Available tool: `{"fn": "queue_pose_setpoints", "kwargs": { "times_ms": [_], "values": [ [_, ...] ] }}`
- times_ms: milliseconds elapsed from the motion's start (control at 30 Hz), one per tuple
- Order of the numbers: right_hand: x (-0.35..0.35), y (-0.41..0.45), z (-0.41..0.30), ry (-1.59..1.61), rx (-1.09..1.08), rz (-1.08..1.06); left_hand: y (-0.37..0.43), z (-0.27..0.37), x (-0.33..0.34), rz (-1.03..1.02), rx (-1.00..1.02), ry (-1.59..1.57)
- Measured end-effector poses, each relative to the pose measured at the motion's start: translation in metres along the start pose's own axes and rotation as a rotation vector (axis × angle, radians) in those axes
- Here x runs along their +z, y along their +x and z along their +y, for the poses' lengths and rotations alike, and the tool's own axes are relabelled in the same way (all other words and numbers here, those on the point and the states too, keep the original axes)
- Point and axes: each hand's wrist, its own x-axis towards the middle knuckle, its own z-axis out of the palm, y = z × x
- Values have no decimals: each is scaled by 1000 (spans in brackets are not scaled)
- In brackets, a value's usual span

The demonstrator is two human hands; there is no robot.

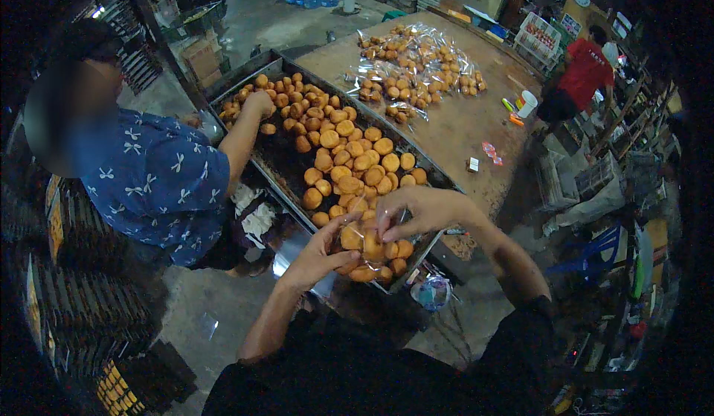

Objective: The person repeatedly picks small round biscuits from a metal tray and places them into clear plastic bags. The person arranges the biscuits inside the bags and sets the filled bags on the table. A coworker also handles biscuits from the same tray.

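Observation:
My left hand [318, 257] holds a clear plastic bag [365, 237] from its left side, thumb in front. Round golden-brown buns show through the film. My right hand [421, 212] meets the bag on its right, fingertips pinched at the film; whether they also touch a bun is hidden. Beneath both hands is the near end of a long dark metal tray [279, 179]. Many loose buns [351, 165] are spread in it, heaped along the middle and right side. Some buns under the bag are hard to tell from those inside it.
A co-worker in a blue patterned shirt [162, 181] reaches into the tray's far left. Filled bags of buns [418, 73] lie on the wooden table [446, 137], with a white tub [525, 103] and a small box [473, 164]. Another person in red [588, 73] stands beyond. Stacked trays [95, 310] fill the lower left.

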Motion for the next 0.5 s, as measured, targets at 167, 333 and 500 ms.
{"fn": "queue_pose_setpoints", "kwargs": {
  "times_ms": [167, 333, 500],
  "values": [
    [12, 4, 7, 42, 40, -91, 4, -2, 1, 24, 30, 82],
    [7, 2, 12, -27, 40, 6, 12, -7, -4, 26, -59, 80],
    [-4, 0, 23, 45, 4, 43, 13, -9, -8, 57, -87, 28]
  ]
}}
